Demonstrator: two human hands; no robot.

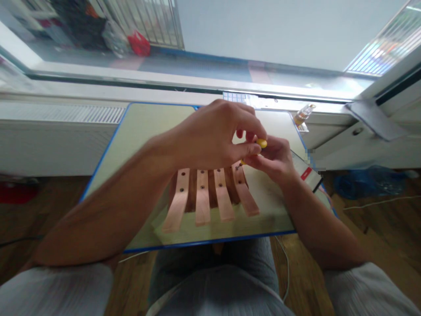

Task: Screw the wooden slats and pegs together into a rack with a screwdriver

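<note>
A small screwdriver with a yellow handle [262, 143] is pinched between the thumb and fingers of my left hand [220, 127]. My right hand [276, 160] closes around the lower part of the same screwdriver, hiding much of it. Its tip points down at a screw near the upper end of the rightmost light wooden slat [247, 199]. Several such slats, among them the leftmost slat [176, 215], lie side by side across a darker brown wooden piece [213, 197], with dark screws in them. My left forearm covers the far side of this wooden piece.
The small table [141, 228] has a blue edge. A flat white box with a red mark [305, 174] lies at its right side. Beyond stand a window sill, a bottle with amber liquid [304, 114] and a radiator [62, 140]. A cable [286, 263] runs on the floor.
</note>
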